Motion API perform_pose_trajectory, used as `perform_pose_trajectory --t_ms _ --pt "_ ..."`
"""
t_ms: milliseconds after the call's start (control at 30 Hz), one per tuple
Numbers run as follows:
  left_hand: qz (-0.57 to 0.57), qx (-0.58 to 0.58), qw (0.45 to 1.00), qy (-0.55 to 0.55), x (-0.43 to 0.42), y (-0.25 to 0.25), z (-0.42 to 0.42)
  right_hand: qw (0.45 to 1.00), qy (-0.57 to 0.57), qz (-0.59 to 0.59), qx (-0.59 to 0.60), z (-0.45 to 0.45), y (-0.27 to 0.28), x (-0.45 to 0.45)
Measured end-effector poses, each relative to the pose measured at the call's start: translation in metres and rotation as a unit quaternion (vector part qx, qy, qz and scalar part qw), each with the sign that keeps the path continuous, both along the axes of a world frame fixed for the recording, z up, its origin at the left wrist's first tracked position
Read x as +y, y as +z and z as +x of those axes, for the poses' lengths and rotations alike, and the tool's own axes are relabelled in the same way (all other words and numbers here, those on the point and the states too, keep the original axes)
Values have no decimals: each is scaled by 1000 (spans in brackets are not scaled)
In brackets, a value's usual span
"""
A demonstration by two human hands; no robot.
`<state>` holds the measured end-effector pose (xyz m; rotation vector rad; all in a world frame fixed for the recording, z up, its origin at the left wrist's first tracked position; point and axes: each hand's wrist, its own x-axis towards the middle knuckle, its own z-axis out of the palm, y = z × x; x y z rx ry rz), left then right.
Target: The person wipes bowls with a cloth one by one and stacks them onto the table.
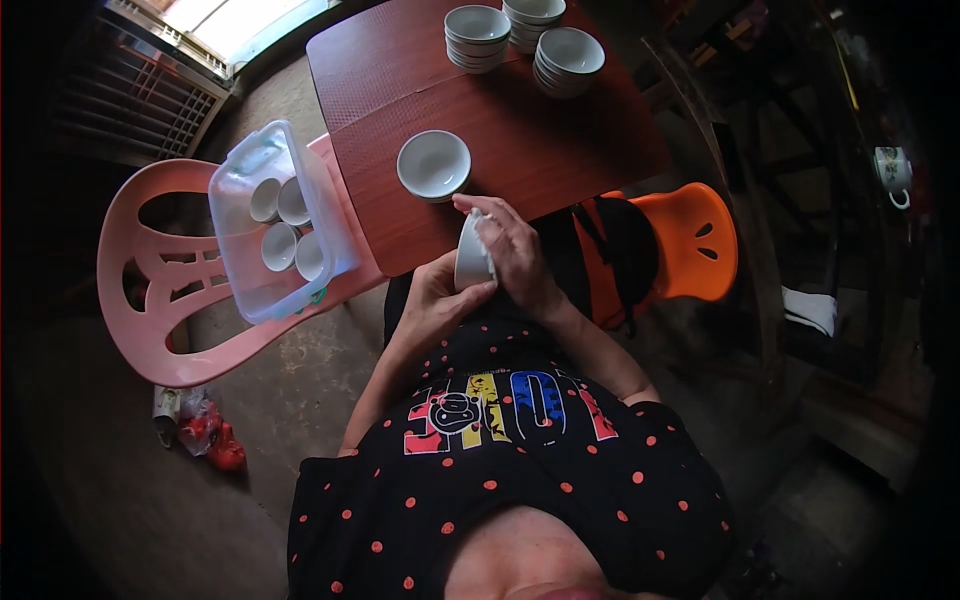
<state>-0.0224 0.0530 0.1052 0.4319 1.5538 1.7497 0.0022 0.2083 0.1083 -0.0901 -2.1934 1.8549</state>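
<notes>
My left hand (438, 297) is closed around the lower side of a white bowl (468, 258), held tilted in front of my lap at the table's near edge. Over the bowl's mouth lies my right hand (515, 258), fingers bent and pressing a crumpled white cloth (485, 232) against the rim. Whether it is cloth or tissue is hard to make out, as the fingers cover most of it. Just beyond my hands, another white bowl (434, 163) stands upright on the reddish-brown table (390, 110), seemingly nested on one more.
Three stacks of white bowls (476, 38) stand at the table's far side. To the left, a clear plastic box (230, 250) with several small white bowls (280, 245) rests on a pink chair (125, 270). An orange chair (700, 240) with a black bag (625, 245) is on the right.
</notes>
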Motion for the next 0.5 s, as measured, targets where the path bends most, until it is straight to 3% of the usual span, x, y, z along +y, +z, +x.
perform_pose_trajectory --t_ms 67,100,133,167,233,267,300,400,433,467,500 --pt "83 -35 996 28 -5 -8 -2 959 12 253 129 3 7 -4" --pt "93 -66 993 28 -4 -5 -3 904 28 388 175 5 16 -6" --pt "105 -97 989 28 -3 -3 -4 898 76 392 185 6 14 -7" --pt "107 -74 991 10 -8 -25 -5 917 73 353 171 3 9 -4" --pt "96 -70 993 15 -4 -12 -2 952 96 242 159 -13 -12 9" --pt "84 -63 994 23 -3 -7 -1 991 123 -35 33 -15 -22 14" --pt "85 -62 994 25 -3 -6 0 936 138 -309 -97 -16 -27 18" --pt "59 6 997 -38 -7 -9 -2 868 226 -442 -15 -6 -43 16" --pt "58 6 998 -38 -9 -12 -1 855 195 -481 22 -3 -45 10" --pt "36 -13 998 -58 -8 -15 -1 855 194 -481 22 -3 -45 12" --pt "14 -32 996 -78 -5 -9 -2 857 167 -484 -64 -5 -45 17"
